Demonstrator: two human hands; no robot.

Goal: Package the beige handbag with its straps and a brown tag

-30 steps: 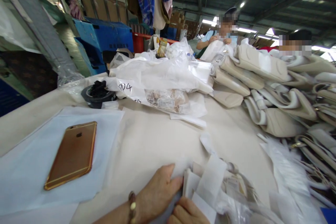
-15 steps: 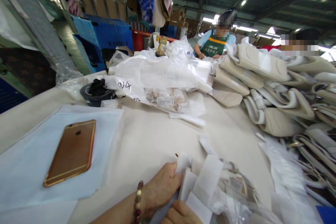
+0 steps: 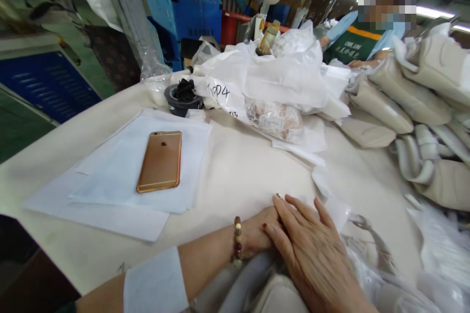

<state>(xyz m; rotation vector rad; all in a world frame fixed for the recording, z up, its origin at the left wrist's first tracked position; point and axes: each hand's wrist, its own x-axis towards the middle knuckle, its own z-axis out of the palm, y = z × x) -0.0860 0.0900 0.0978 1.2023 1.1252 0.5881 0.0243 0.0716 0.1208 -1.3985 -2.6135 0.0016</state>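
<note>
Room: a factory floor under a metal roof, with blue plastic crates (image 3: 193, 14) stacked against the far wall.
Table: a long work table (image 3: 253, 171) covered in cream cloth, running away from the person.
Left hand: its forearm, with a beaded bracelet (image 3: 237, 242) and a white sleeve cuff (image 3: 154, 281), points up and right across the table edge; the left hand (image 3: 259, 230) lies under the other hand, so any grip cannot be told.
Right hand: the right hand (image 3: 312, 254) rests on top of the left, fingers spread and pointing up and left, pinching nothing.
Bag: a pale beige bag (image 3: 279, 298) sits at the bottom of the view just below both hands, cut off by the frame, so its long axis cannot be told.
Nearby: white tissue wrapping (image 3: 370, 274) lies just right of the hands.
Phone: a rose-gold smartphone (image 3: 159, 161) lies on white sheets (image 3: 135, 200), long axis tilted slightly from the table's length.
Beyond: a roll of tape (image 3: 179, 105), white plastic bags (image 3: 264, 83), stacked beige handbags (image 3: 414, 93), and a co-worker in a green apron (image 3: 352, 44).
</note>
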